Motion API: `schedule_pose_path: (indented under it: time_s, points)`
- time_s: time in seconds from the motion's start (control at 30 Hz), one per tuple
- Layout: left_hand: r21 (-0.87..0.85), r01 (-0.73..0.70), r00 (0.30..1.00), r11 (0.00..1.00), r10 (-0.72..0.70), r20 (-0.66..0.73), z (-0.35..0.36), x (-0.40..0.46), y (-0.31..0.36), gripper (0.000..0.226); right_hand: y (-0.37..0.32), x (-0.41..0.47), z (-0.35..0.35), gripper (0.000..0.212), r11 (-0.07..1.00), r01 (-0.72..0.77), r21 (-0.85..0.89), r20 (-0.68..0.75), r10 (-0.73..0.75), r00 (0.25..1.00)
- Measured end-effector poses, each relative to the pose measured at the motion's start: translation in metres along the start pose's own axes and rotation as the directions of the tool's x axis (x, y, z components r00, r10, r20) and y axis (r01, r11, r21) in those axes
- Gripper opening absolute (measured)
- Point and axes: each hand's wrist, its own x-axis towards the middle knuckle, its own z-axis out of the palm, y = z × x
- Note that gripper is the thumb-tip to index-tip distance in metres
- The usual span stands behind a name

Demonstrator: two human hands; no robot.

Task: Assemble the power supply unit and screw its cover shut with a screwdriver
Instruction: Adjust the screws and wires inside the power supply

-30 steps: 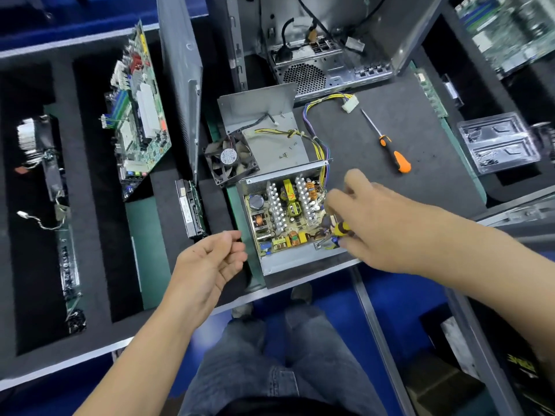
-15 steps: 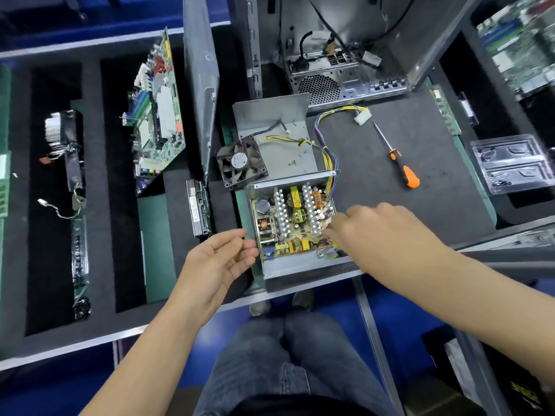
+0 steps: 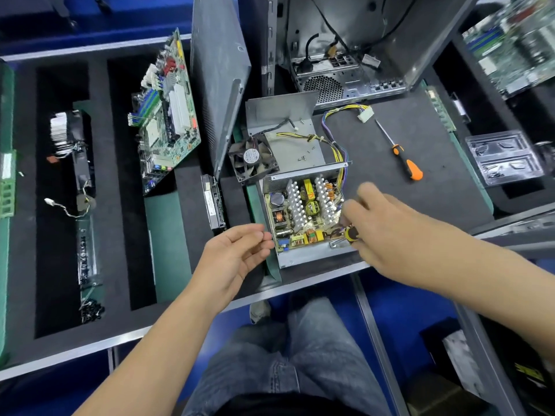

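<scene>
The open power supply unit [image 3: 306, 217] is sitting at the near edge of the dark counter [image 3: 390, 181], its circuit board facing up with heat sinks, coils and capacitors exposed. Its grey metal cover [image 3: 288, 136] is lying just behind it, inner side up, with a few loose screws [image 3: 303, 157] resting on it and a black fan [image 3: 253, 156] leaning against its left edge. A bundle of yellow and purple wires [image 3: 333, 136] is running from the unit's far right corner back to a white connector [image 3: 365, 115].

The right hand [image 3: 387, 232] is reaching over the unit's near right corner, its fingers [image 3: 353, 210] curled around a small screwdriver with a yellow-and-black handle [image 3: 350, 234] — the shaft is angling down toward a metal tab on the unit's front wall. The left hand [image 3: 234, 256] is hovering just beside the unit's left wall, palm turned inward, fingers [image 3: 255, 235] loosely curved and slightly spread, holding nothing; whether the fingertips are touching the casing is unclear.

A second screwdriver with an orange handle [image 3: 404, 157] is lying on the counter — well apart from both hands, to the right of the cover. An open computer case [image 3: 345, 61] is standing behind, and a green motherboard [image 3: 168, 112] is leaning in a foam slot to the left.
</scene>
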Motion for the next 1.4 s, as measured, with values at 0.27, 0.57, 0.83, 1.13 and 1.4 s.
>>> schedule_pose_path:
  time_s: [0.27, 0.57, 0.83, 1.13, 1.4]
  points:
    - [-0.047, 0.044, 0.999, 0.998, -0.044, 0.012, -0.006, 0.004, -0.003, 0.013, 0.008, 0.002, 0.002, 0.025, 0.984, -0.177, -0.001, 0.015, 0.177, 0.984]
    - [-0.054, 0.051, 0.999, 0.997, -0.052, -0.017, -0.002, 0.011, -0.008, 0.014, 0.001, 0.0, -0.001, 0.025, 0.992, -0.102, -0.068, 0.021, 0.103, 0.994]
    - [-0.074, 0.038, 0.998, 0.997, -0.042, -0.047, -0.003, 0.013, -0.015, 0.008, 0.0, 0.004, -0.001, 0.012, 0.981, -0.163, -0.102, 0.017, 0.166, 0.986]
    - [-0.077, 0.032, 0.998, 0.997, -0.035, -0.045, -0.003, 0.009, -0.019, 0.011, 0.003, 0.003, -0.007, 0.024, 0.998, -0.066, -0.02, -0.015, 0.066, 0.998]
    - [-0.151, -0.005, 1.0, 0.989, 0.003, -0.009, 0.0, 0.0, -0.017, 0.016, 0.042, -0.01, -0.008, 0.002, 0.79, 0.109, 0.603, -0.327, 0.12, 0.938]
